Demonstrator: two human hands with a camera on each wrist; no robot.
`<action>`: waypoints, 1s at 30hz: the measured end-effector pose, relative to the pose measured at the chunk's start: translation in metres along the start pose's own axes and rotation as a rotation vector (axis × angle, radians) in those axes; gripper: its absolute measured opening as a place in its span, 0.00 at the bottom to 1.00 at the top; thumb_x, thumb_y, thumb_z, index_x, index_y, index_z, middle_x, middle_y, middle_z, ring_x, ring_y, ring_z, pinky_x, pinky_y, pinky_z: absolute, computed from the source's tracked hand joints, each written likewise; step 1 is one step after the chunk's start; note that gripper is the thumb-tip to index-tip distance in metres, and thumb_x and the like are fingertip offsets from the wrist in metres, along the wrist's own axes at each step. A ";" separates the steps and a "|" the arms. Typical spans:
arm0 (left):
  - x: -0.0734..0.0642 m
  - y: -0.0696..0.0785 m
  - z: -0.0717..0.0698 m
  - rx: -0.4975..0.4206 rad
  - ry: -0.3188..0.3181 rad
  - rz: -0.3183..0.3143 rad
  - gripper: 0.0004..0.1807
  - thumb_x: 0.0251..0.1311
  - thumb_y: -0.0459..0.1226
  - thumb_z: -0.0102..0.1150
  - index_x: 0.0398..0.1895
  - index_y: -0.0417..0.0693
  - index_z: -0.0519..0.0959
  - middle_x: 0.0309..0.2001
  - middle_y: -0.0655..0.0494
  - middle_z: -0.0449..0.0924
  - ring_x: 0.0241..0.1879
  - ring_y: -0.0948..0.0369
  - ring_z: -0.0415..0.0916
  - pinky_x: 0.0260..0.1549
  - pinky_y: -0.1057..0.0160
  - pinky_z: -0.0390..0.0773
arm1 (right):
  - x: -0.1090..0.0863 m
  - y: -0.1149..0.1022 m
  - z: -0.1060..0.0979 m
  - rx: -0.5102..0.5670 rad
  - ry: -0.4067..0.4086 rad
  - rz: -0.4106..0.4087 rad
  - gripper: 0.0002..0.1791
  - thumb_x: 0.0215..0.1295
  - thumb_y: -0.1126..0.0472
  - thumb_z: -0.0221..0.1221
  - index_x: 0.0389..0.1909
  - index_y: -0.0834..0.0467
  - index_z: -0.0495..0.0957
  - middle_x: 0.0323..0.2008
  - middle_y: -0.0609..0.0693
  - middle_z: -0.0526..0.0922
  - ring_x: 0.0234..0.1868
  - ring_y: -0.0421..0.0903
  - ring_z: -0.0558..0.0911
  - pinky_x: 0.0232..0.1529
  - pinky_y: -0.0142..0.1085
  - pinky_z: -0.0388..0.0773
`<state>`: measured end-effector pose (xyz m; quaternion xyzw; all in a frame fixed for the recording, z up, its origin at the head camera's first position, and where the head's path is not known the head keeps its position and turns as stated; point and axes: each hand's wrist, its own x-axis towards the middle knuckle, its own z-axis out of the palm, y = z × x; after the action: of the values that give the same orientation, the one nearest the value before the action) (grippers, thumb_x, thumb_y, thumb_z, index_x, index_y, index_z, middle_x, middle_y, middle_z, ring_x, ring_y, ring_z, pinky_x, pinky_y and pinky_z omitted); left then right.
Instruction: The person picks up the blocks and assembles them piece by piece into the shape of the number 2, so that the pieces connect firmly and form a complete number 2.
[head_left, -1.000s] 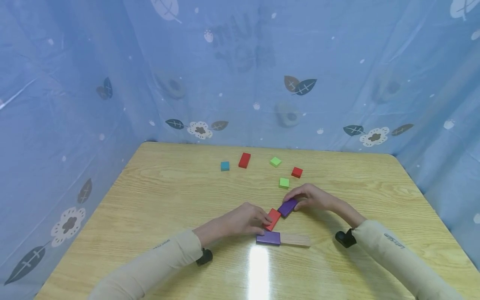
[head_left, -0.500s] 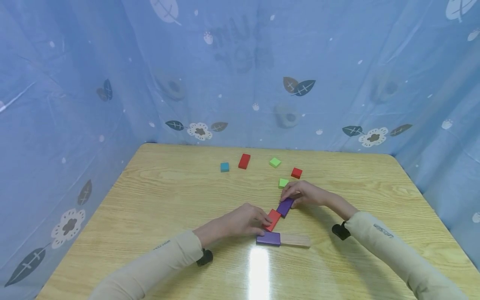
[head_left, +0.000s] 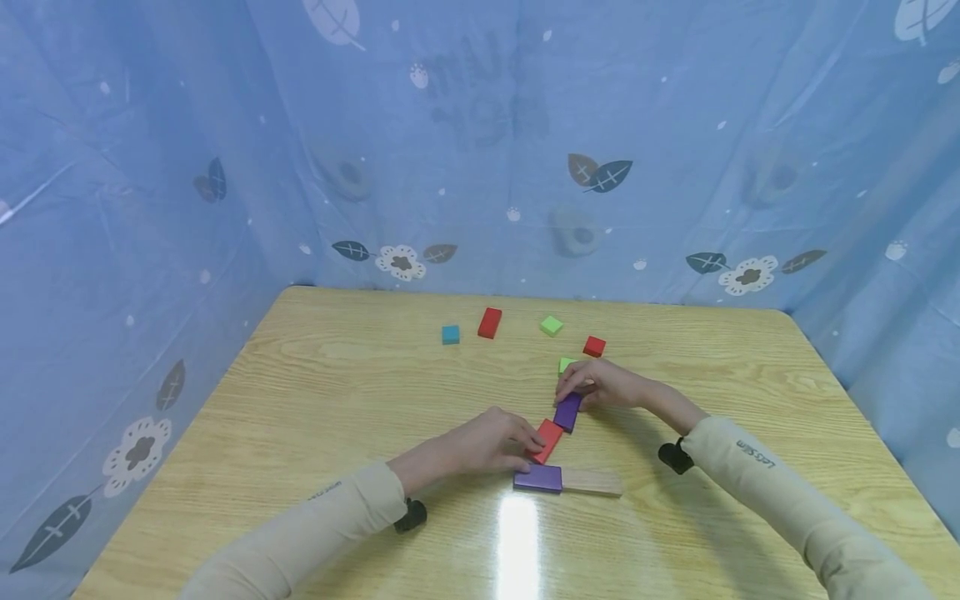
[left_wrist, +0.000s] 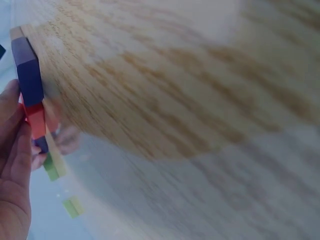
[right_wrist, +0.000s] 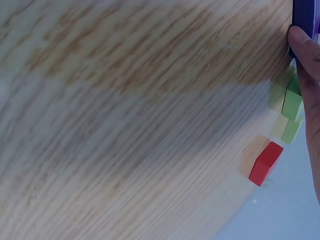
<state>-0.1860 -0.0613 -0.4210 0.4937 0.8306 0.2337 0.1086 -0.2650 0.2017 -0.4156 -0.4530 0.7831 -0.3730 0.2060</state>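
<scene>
Head view shows the left hand [head_left: 483, 442] with curled fingers pinching a red block [head_left: 547, 440] that lies flat on the wooden bench [head_left: 337, 392], while the right hand [head_left: 600, 383] grips the far end of a purple block [head_left: 567, 412] set end to end with the red one, the two touching. Just in front of them lies a second purple block [head_left: 537, 477] joined to a plain wooden block [head_left: 592, 481]. Behind the right hand a green cube [head_left: 566, 364] peeks out, and farther back sit a small red cube [head_left: 594, 346], another green cube [head_left: 551, 326], a red brick [head_left: 490, 322] and a blue cube [head_left: 450, 334].
</scene>
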 end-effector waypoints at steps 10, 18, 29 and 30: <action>0.000 -0.001 0.000 0.015 0.000 0.001 0.16 0.58 0.39 0.66 0.49 0.44 0.83 0.51 0.56 0.82 0.54 0.64 0.76 0.56 0.73 0.69 | 0.001 -0.005 0.001 -0.097 0.008 0.010 0.16 0.52 0.81 0.62 0.44 0.70 0.82 0.45 0.62 0.79 0.49 0.60 0.78 0.51 0.44 0.79; 0.001 0.001 -0.001 0.013 -0.013 -0.019 0.16 0.58 0.39 0.66 0.49 0.44 0.83 0.51 0.56 0.82 0.54 0.64 0.76 0.56 0.73 0.69 | 0.002 -0.010 0.001 -0.185 0.012 0.009 0.17 0.51 0.80 0.63 0.43 0.68 0.83 0.45 0.61 0.80 0.49 0.59 0.78 0.51 0.43 0.79; 0.001 0.000 -0.001 0.020 -0.005 -0.005 0.16 0.58 0.39 0.66 0.49 0.45 0.83 0.51 0.56 0.82 0.54 0.65 0.76 0.56 0.73 0.69 | 0.005 -0.006 0.002 -0.212 0.022 -0.054 0.16 0.51 0.78 0.64 0.43 0.67 0.83 0.44 0.60 0.81 0.47 0.57 0.79 0.50 0.43 0.79; 0.000 0.000 -0.001 0.018 -0.006 -0.005 0.16 0.58 0.39 0.66 0.49 0.45 0.83 0.51 0.56 0.81 0.54 0.65 0.76 0.56 0.73 0.69 | 0.006 -0.006 0.002 -0.218 0.022 -0.057 0.16 0.51 0.78 0.65 0.43 0.67 0.83 0.43 0.60 0.81 0.47 0.57 0.79 0.50 0.43 0.79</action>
<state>-0.1866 -0.0612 -0.4199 0.4933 0.8335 0.2245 0.1071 -0.2635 0.1938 -0.4126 -0.4905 0.8081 -0.2963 0.1360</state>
